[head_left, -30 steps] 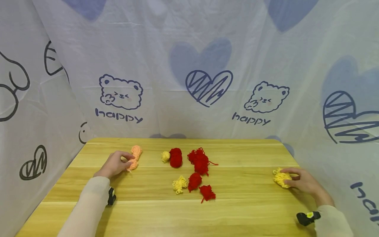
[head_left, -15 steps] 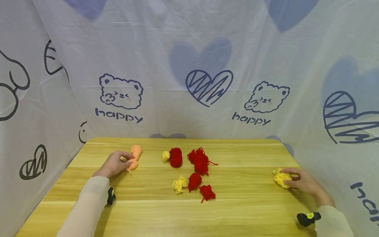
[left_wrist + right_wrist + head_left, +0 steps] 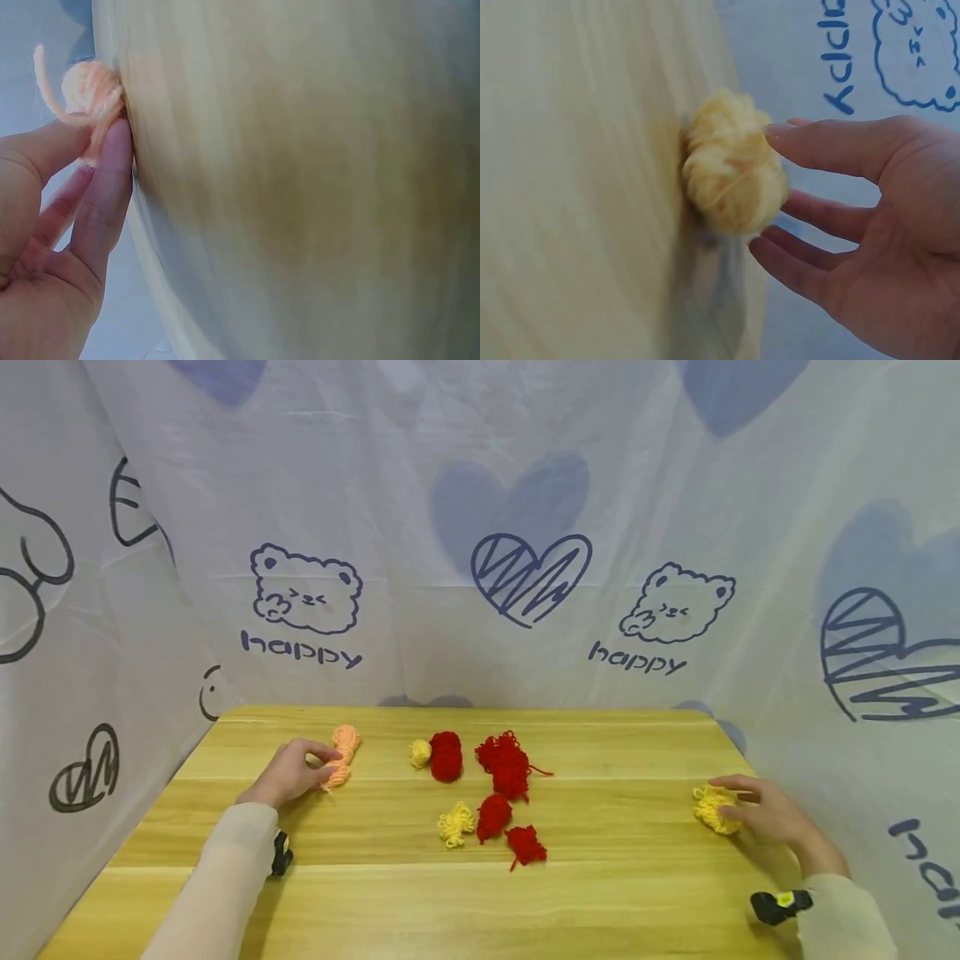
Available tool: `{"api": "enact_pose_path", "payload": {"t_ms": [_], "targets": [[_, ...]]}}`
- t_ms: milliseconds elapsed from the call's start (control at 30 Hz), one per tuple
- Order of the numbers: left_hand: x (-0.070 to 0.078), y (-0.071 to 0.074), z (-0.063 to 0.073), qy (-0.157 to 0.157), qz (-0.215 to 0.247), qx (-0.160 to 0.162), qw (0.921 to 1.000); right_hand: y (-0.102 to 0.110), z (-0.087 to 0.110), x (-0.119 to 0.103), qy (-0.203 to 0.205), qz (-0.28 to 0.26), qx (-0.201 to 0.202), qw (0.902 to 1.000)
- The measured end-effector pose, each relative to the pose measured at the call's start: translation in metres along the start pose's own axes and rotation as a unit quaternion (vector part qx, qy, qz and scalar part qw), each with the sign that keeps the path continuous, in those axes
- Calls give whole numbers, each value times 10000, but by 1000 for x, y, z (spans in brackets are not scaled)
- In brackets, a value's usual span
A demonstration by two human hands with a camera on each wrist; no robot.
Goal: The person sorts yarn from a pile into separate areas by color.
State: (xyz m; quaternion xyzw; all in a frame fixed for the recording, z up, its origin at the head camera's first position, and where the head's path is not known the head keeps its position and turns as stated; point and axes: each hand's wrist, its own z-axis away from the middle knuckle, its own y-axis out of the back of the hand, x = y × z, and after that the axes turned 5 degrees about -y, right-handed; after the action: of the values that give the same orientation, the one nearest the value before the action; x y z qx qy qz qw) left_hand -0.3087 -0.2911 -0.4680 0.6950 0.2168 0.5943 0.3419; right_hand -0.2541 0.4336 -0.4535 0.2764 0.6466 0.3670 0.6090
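At the table's left side, my left hand (image 3: 289, 773) pinches a bundle of peach yarn (image 3: 347, 742) between thumb and fingers. The left wrist view shows a loose end of the peach yarn (image 3: 91, 86) sticking up beside the fingertips. On the far right, my right hand (image 3: 776, 817) is at a yellow yarn ball (image 3: 711, 810) lying on the table. In the right wrist view, the thumb overlaps the upper side of the yellow yarn ball (image 3: 731, 169), while the other fingers are spread loosely around its near side.
Mid-table lie a small yellow ball (image 3: 420, 754) against a red skein (image 3: 446, 757), a loose red tangle (image 3: 506, 767), a yellow bundle (image 3: 456, 825), a red ball (image 3: 494, 817) and a smaller red piece (image 3: 527, 845). A printed curtain (image 3: 420, 643) hangs behind the wooden table (image 3: 420, 910).
The right hand's fingers have loosened and shifted slightly off the yellow yarn ball, which stays in place. The left hand keeps its hold on the peach yarn.
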Motion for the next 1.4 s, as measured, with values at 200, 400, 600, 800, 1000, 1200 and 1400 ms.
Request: {"api": "enact_pose_path", "payload": {"t_ms": [200, 400, 600, 800, 1000, 1200, 1400], "targets": [[-1, 0, 0, 39, -10, -28, 10000, 4, -3, -21, 198, 186, 198, 9994], [-2, -1, 0, 53, 16, -50, 10000, -7, -14, -51, 422, 45, 233, 9988], [-1, -2, 0, 101, 59, -83, 9999, -24, -26, -84, 850, -432, -99, 9954], [-1, -1, 0, 83, 54, -73, 9999, -44, -38, -113, 1039, -594, -391, 9920], [1, 1, 0, 34, 17, -52, 10000, -62, -46, -139, 1316, -787, -749, 9853], [3, 3, 0, 0, -2, -54, 10000, -76, -49, -158, 1499, -843, -855, 9814], [6, 4, 2, 17, 23, -84, 10000, -85, -50, -172, 1508, -1104, -1069, 9766]]}}
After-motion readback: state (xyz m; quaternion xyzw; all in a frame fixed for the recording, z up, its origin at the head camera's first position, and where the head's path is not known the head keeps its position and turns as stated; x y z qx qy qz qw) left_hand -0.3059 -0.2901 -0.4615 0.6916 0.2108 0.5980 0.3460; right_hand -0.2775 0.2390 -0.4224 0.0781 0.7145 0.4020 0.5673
